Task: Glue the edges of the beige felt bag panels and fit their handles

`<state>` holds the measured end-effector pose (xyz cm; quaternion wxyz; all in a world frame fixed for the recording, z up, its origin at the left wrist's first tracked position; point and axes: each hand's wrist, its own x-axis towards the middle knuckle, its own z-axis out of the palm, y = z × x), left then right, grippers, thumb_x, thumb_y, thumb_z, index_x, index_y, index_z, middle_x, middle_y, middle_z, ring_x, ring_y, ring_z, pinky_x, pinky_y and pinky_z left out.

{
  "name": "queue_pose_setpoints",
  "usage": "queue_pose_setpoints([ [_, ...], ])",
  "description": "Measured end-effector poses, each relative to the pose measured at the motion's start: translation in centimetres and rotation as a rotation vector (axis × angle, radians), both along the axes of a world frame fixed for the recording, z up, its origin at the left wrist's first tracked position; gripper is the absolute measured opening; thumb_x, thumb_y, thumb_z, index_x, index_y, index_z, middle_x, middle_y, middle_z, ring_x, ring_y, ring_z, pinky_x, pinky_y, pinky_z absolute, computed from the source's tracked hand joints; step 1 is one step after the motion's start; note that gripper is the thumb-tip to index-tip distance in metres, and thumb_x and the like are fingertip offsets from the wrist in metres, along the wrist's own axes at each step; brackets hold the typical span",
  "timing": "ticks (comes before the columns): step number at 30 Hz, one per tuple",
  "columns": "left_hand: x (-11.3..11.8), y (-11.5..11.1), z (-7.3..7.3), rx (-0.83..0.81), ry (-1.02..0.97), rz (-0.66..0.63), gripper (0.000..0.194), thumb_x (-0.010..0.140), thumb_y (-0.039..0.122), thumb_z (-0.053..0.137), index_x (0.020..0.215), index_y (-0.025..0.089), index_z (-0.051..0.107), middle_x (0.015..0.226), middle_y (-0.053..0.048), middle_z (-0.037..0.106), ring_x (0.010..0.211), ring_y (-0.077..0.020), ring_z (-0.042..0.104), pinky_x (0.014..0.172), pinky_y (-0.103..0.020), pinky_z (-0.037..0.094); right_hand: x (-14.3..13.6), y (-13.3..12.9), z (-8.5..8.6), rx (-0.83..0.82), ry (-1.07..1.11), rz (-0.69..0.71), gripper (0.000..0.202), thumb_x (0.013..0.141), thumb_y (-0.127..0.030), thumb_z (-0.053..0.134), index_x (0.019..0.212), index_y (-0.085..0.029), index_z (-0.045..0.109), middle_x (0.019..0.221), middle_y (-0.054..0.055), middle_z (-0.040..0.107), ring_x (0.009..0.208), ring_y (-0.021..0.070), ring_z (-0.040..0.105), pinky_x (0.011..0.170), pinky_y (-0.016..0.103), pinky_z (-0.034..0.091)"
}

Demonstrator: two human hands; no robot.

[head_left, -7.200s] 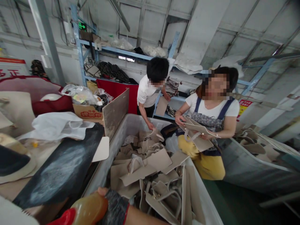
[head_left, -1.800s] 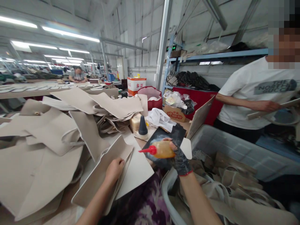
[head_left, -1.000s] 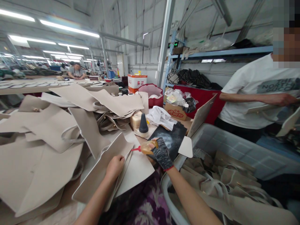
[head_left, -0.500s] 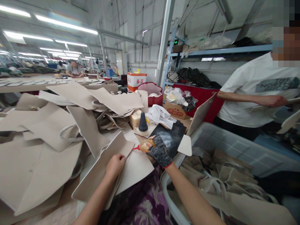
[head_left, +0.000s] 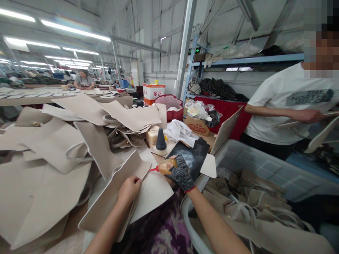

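A folded beige panel [head_left: 113, 187] lies in front of me, and my left hand [head_left: 129, 188] pinches its edge with closed fingers. In a dark grey fingerless glove, my right hand [head_left: 182, 173] is wrapped round a glue bottle [head_left: 166, 166] holding amber liquid. The bottle's red nozzle points left, its tip at the panel's edge near my left fingertips. Beneath is a flat pale sheet [head_left: 156, 194]. Just beyond stand a black cone [head_left: 160, 139] on a pale round base and a dark board [head_left: 194, 155] with whitish smears.
Beige bag pieces [head_left: 47, 183] are heaped at the left. A grey plastic bin [head_left: 238, 155] with more pieces stands at the right. Behind it a person in a white shirt [head_left: 286, 95] holds a beige piece. White plastic [head_left: 181, 131] and a red-white box [head_left: 153, 92] lie further back.
The view has shifted slightly. My hands keep nearly the same hold, with the nozzle still at the panel's edge. The person at the right has moved the beige piece a little.
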<state>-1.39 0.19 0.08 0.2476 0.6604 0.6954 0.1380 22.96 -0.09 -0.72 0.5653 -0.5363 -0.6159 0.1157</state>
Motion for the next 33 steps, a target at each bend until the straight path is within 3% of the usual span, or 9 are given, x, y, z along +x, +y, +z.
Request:
queue_pose_setpoints([
  [5,0.0,-0.1,0.0,0.002,0.001,-0.012,0.028,0.088,0.031,0.046,0.091,0.017,0.071,0.098,-0.012,0.074,0.096,-0.0272,0.067,0.075,-0.030,0.044,-0.5,-0.5,-0.1,-0.030,0.060,0.069,0.024,0.087,-0.040,0.058,0.100,-0.020,0.057,0.095,0.008,0.066,0.087,0.0231,0.063,0.085,0.040,0.053],
  [13,0.2,-0.2,0.1,0.009,0.003,-0.001,0.028,0.088,0.032,0.048,0.091,0.017,0.071,0.097,-0.011,0.074,0.095,-0.0267,0.067,0.074,-0.030,0.044,-1.2,-2.9,1.3,-0.031,0.047,0.095,0.022,0.085,-0.038,0.059,0.096,-0.019,0.059,0.092,0.009,0.064,0.085,0.0239,0.062,0.083,0.044,0.053],
  [22,0.4,-0.8,0.3,0.026,0.014,0.015,0.027,0.088,0.031,0.049,0.093,0.018,0.072,0.099,-0.010,0.074,0.095,-0.0243,0.067,0.075,-0.028,0.045,-1.8,-4.6,0.4,-0.088,0.069,0.121,0.024,0.086,-0.039,0.059,0.099,-0.018,0.059,0.095,0.009,0.064,0.088,0.0237,0.062,0.085,0.044,0.053],
  [33,0.3,-0.4,-0.6,0.045,0.007,0.017,0.028,0.088,0.032,0.050,0.095,0.018,0.073,0.100,-0.010,0.074,0.094,-0.0250,0.067,0.073,-0.029,0.045,-2.9,-8.3,1.3,-0.153,0.074,0.120,0.029,0.086,-0.041,0.057,0.098,-0.015,0.062,0.092,0.011,0.067,0.085,0.0244,0.064,0.083,0.044,0.053],
])
